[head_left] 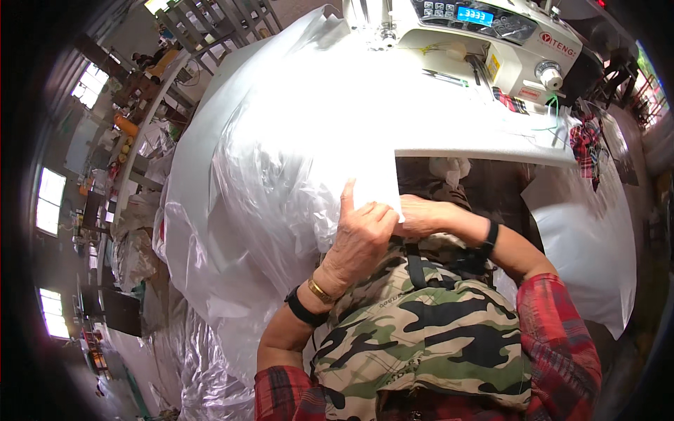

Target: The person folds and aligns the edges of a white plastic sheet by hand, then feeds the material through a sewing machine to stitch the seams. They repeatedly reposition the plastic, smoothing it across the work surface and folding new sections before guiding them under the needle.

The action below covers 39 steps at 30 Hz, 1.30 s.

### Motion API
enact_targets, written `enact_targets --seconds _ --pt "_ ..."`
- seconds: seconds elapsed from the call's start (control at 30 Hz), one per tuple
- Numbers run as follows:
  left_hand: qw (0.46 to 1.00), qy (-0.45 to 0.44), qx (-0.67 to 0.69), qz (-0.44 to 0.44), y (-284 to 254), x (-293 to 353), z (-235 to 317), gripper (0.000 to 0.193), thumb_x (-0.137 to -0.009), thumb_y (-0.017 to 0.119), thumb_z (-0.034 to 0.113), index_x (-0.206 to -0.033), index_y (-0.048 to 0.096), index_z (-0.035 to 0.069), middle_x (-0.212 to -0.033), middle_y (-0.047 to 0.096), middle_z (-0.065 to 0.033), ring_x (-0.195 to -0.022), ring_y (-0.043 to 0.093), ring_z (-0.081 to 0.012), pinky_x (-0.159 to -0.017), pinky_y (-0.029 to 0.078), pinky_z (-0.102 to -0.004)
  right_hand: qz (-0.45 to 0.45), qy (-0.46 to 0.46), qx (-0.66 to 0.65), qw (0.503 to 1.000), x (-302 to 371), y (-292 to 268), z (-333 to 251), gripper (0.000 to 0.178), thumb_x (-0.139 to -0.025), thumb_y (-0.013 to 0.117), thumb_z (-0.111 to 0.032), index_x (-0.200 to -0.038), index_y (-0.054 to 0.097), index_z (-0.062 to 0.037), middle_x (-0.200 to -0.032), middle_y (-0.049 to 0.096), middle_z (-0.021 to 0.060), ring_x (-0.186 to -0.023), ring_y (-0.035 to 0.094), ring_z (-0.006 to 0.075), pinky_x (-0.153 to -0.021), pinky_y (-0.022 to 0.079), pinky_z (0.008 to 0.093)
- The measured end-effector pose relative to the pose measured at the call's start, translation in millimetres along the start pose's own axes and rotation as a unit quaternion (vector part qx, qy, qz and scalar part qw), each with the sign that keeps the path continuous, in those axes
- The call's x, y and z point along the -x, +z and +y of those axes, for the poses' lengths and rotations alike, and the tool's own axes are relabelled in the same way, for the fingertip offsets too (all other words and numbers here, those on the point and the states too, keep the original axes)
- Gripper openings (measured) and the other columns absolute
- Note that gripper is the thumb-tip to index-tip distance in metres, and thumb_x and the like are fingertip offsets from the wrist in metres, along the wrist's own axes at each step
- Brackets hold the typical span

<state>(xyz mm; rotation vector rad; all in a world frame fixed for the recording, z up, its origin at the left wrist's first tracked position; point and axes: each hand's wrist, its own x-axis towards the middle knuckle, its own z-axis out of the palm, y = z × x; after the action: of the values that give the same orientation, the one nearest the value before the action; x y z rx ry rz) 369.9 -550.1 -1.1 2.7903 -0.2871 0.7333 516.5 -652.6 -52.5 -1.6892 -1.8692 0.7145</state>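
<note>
A large white sheet, glossy and strongly lit, spreads over the sewing table with crinkled clear plastic along its near left part. At the sheet's near right corner, my left hand has curled fingers closed on the edge, while one finger points up. Close against it, my right hand is bent inward at the same corner. Its fingertips are hidden behind the sheet and my left hand; what they hold cannot be made out. Both hands are just above the camouflage apron on my lap.
The sewing machine stands at the far right with a lit display. Tweezers lie near its needle area. Plaid cloth scraps hang at the table's right end. More white sheeting hangs at the right; a metal rack stands behind.
</note>
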Motion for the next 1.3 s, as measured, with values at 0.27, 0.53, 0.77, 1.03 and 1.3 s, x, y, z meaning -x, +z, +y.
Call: enact_targets --seconds 0.27,0.53,0.77,1.03,1.3 --pt "0.999 -0.01 0.015 -0.033 26 11 -14 0.005 -0.085 0.062 0.005 -0.083 0.06 0.01 -0.082 0.064 -0.0002 -0.078 0.064 -0.0172 -0.112 0.018 -0.0647 0.235 0.125 0.268 0.926 1 -108 57 0.016 -0.089 0.055 -0.018 -0.087 0.062 -0.0031 -0.072 0.062 0.0157 -0.069 0.061 0.0367 -0.069 0.051 0.046" --pt "0.999 -0.028 0.035 -0.019 38 16 -22 0.005 -0.087 0.061 0.006 -0.083 0.061 0.01 -0.084 0.063 0.0005 -0.081 0.064 -0.0146 -0.112 0.012 -0.0675 0.291 0.052 0.263 0.918 -45 -138 83 0.023 -0.086 0.062 -0.026 -0.091 0.059 -0.0043 -0.1 0.056 0.0167 -0.095 0.057 0.0363 -0.082 0.047 0.047" --pt "0.998 -0.029 0.054 -0.015 29 -8 -54 0.009 -0.08 0.059 -0.001 -0.083 0.059 0.008 -0.083 0.062 -0.0016 -0.092 0.066 -0.0168 -0.112 0.008 -0.0703 0.271 0.036 0.284 0.919 -51 -146 92 0.029 -0.085 0.066 -0.03 -0.098 0.063 -0.0051 -0.104 0.06 0.0152 -0.102 0.055 0.0336 -0.092 0.042 0.0442" --pt "1.0 0.003 0.026 -0.002 24 -51 -90 0.008 -0.084 0.055 0.0 -0.085 0.059 0.006 -0.089 0.061 -0.0054 -0.1 0.065 -0.0197 -0.113 0.011 -0.0687 0.246 0.051 0.262 0.932 -52 -148 86 0.034 -0.086 0.066 -0.033 -0.103 0.063 -0.0036 -0.119 0.061 0.0183 -0.108 0.054 0.0337 -0.096 0.039 0.0438" --pt "0.999 0.023 -0.021 0.016 37 -99 -129 0.006 -0.088 0.059 0.006 -0.082 0.059 0.006 -0.083 0.063 -0.0064 -0.092 0.066 -0.0213 -0.112 0.018 -0.0658 0.259 0.019 0.243 0.935 -54 -146 88 0.031 -0.087 0.065 -0.028 -0.105 0.064 -0.0028 -0.111 0.061 0.0164 -0.107 0.054 0.0316 -0.095 0.039 0.0426"
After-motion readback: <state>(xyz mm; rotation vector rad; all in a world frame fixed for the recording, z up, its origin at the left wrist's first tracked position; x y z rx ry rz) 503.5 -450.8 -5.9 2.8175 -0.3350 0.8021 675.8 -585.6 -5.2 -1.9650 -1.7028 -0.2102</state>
